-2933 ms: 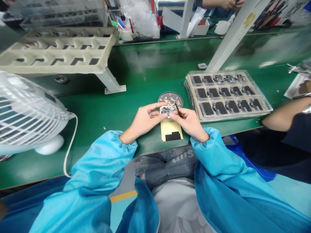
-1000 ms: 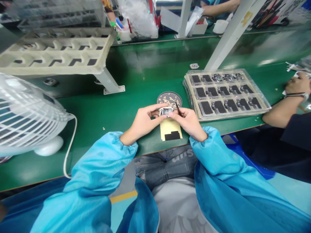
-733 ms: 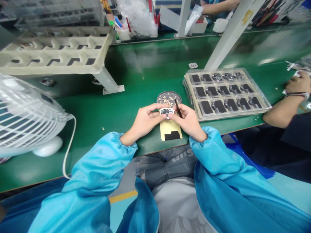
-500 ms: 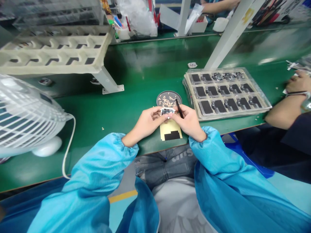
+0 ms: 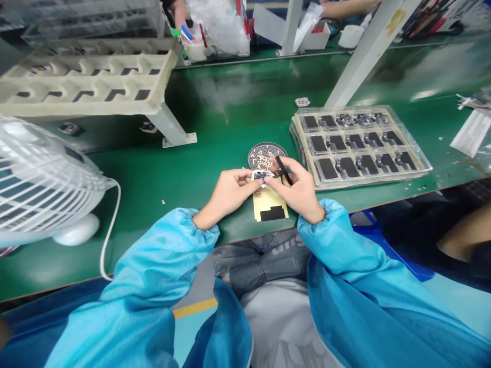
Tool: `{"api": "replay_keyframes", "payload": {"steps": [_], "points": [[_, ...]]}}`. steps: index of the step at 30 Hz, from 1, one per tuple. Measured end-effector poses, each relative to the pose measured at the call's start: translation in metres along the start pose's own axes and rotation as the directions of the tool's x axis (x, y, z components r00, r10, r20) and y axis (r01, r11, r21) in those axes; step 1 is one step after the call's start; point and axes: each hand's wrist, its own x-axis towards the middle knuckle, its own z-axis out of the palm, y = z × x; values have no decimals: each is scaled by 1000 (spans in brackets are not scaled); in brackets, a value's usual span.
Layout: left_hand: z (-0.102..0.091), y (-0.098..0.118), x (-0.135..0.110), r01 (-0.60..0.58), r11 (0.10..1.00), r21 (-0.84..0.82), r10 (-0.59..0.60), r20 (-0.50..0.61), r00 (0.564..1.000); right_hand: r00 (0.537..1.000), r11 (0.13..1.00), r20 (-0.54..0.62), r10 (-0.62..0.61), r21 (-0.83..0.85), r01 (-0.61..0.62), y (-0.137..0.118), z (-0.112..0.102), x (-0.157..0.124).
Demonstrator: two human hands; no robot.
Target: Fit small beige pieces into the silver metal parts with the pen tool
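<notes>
My left hand (image 5: pixel 229 194) pinches a small white-rimmed electronic part (image 5: pixel 261 176) with a dark inside, held above the bench. My right hand (image 5: pixel 297 188) is closed around a slim black stick-like tool (image 5: pixel 284 170), whose exact kind I cannot make out. Its thumb touches the right end of the part, while the index finger is lifted off it. Just beyond the hands lies a round dark dish (image 5: pixel 258 149) scattered with tiny beige pieces. Beneath them is a yellow sheet (image 5: pixel 261 204) with black patches (image 5: pixel 273 213) at its near end.
On the right a clear-lidded tray (image 5: pixel 360 179) holds rows of dark parts. A white fan (image 5: pixel 46 184) and its cable (image 5: pixel 111 225) stand left, below a raised moulded tray (image 5: pixel 95 105). A slanted metal post (image 5: pixel 356 64) rises behind. A co-worker's arm (image 5: pixel 466 230) is at far right.
My right index finger has lifted off the part and the black tool has shifted slightly. The part has moved a little left. The co-worker's hand at right has withdrawn from the bench.
</notes>
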Motion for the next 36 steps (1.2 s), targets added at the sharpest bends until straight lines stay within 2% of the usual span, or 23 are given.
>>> {"api": "replay_keyframes", "payload": {"steps": [2,3,6,10,13,15,17,19,21,24,28,31,34,36], "points": [[-1,1,0,-6,1000,11,6,13,1000,995,994,0,-102,-29,102,-2,0,1],[-1,1,0,-13,1000,17,13,16,1000,993,993,-7,-115,-39,114,-2,-1,1],[0,3,0,-40,999,18,40,0,999,999,1000,-38,-19,-13,19,-1,0,0],[0,4,0,-68,997,33,68,-2,998,990,988,-22,140,71,-138,2,-2,-2],[-2,4,0,-104,990,93,105,-6,994,979,980,-80,188,82,-181,3,-3,-2],[-2,4,0,-137,975,173,142,-16,990,978,988,-145,151,61,-144,2,-3,-1],[-3,3,0,-178,943,280,192,-22,981,985,999,-166,46,26,-43,-1,-3,-1],[-3,2,-1,-225,899,375,248,-13,969,988,997,-132,-76,-24,73,-3,-2,0],[-3,1,-2,-265,859,437,296,-2,955,987,987,-57,-148,-77,144,-5,-1,0],[-4,0,-2,-287,823,490,325,8,946,985,975,3,-172,-141,171,-5,0,-1],[-6,-2,-2,-314,789,529,350,33,936,973,957,-15,-230,-186,224,-1,1,-2],[-5,-2,-3,-326,772,546,360,47,932,964,947,16,-265,-186,263,3,2,-3],[-5,0,-2,-255,816,520,291,12,957,964,952,96,-246,-161,259,6,2,-2],[-8,1,1,-171,853,492,223,-47,974,974,962,100,-201,-165,216,7,2,4]]}}
